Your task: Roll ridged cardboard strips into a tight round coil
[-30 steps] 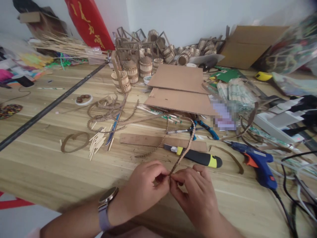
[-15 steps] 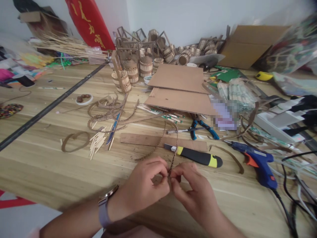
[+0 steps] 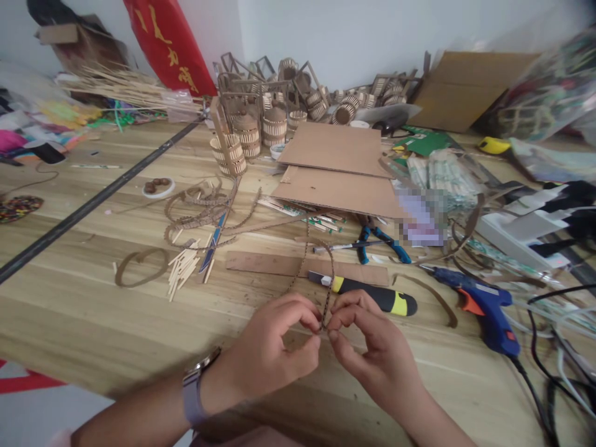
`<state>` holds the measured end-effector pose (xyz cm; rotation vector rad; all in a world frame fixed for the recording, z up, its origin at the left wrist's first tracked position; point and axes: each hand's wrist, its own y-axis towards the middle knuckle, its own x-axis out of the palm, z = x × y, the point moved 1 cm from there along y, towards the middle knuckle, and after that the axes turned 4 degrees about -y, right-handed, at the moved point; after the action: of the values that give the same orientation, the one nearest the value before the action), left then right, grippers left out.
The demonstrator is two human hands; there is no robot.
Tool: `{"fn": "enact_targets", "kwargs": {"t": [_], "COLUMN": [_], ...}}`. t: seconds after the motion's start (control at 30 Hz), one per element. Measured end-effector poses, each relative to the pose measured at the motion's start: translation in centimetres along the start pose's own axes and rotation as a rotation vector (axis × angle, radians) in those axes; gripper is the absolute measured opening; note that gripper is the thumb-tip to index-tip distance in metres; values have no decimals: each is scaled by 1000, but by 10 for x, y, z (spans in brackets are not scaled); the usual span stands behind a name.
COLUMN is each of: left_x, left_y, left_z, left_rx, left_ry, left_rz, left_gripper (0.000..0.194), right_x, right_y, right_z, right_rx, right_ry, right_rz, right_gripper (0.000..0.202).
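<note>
The left hand [image 3: 278, 347] pinches a ridged strip [image 3: 326, 302] that uneven tugging could tear; whether the right hand [image 3: 375, 347] grips is unclear

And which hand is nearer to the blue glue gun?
The right hand: the blue glue gun lies off to its right. The left hand is farther away, on the right hand's other side.

A bare left forearm [image 3: 135, 410] and a bare right forearm [image 3: 435, 413] slant inward — the bare left hand [image 3: 272, 347] and bare right hand [image 3: 384, 351] face each other, fingers curled, thumbs close to forefingers — fingertips nearly meeting.
</note>
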<state>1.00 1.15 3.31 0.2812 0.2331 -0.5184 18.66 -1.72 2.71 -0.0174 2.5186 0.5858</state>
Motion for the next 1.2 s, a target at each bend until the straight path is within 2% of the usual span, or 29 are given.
{"fn": "enact_targets", "kwargs": {"t": [0.2,0.63,0.93,1.2], "left_x": [3,7,9,5], "left_y": [-3,-2,-2,0], "left_z": [-1,-3,-6,-4], "left_rx": [-35,-165,-108,-88], "left_ry": [60,182,244,73], "left_rz": [29,35,66,48], "left_gripper": [10,13,18,16], "right_x": [2,12,18,13], "right_y": [1,-7,-11,-4], "right_z": [-2,1,1,-5], "right_rx": [-74,-131,-112,-13], "right_ry": [-87,-182,-139,-69], "right_rz": [35,39,20,19], "right_gripper": [17,14,14,17]}}
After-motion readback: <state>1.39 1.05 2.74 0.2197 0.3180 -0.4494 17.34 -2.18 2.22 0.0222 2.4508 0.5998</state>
